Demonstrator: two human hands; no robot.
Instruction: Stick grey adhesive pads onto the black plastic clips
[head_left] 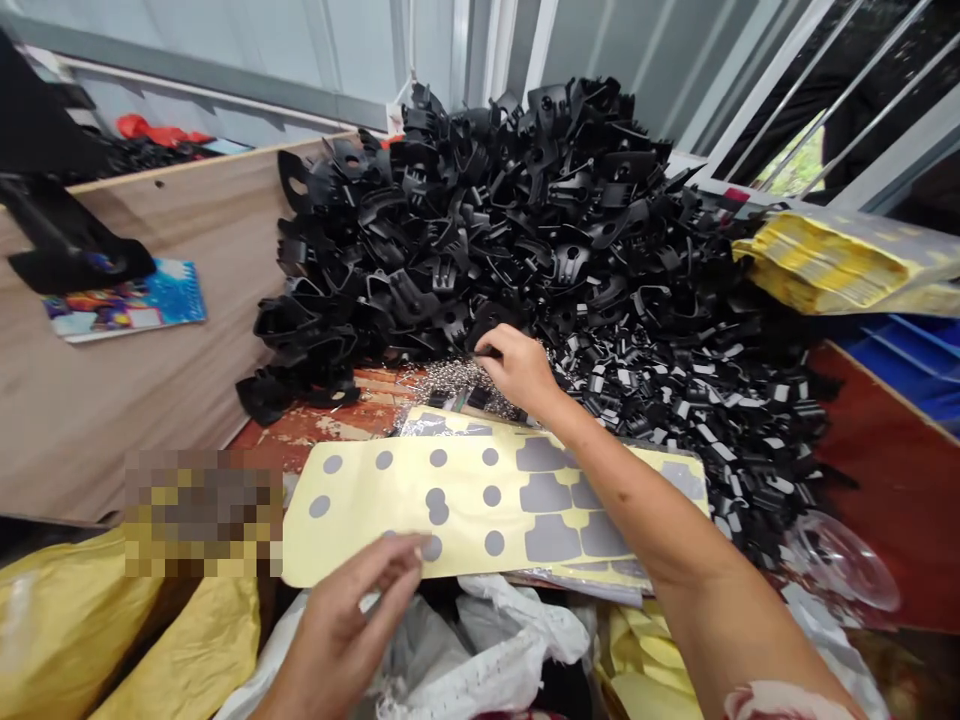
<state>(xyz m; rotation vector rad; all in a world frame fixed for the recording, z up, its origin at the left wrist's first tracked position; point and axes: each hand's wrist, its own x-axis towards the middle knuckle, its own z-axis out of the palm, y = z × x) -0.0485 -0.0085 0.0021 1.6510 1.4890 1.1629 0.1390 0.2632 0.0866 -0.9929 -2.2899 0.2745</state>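
My right hand [517, 370] reaches to the front of a large pile of black plastic clip-like parts [465, 220]. Its fingers are curled in, and a dark piece shows at the fingertips; its exact form cannot be made out against the pile. Below my right hand lie small shiny metal pieces [450, 385]. My left hand [352, 620] is over the lower edge of a pale yellow sticker sheet [465, 430] with grey round and blocky shapes. Thumb and fingers come together beside a grey dot [433, 548]; whether anything is between them is hidden.
Small black pieces with white pads [697, 420] spread at the right. A wooden board [187, 380] bounds the left. Yellow packaging [832, 260] rests above a blue crate [915, 360]. A clear plastic dish [844, 565] is at the right; white sacks [517, 640] are in front.
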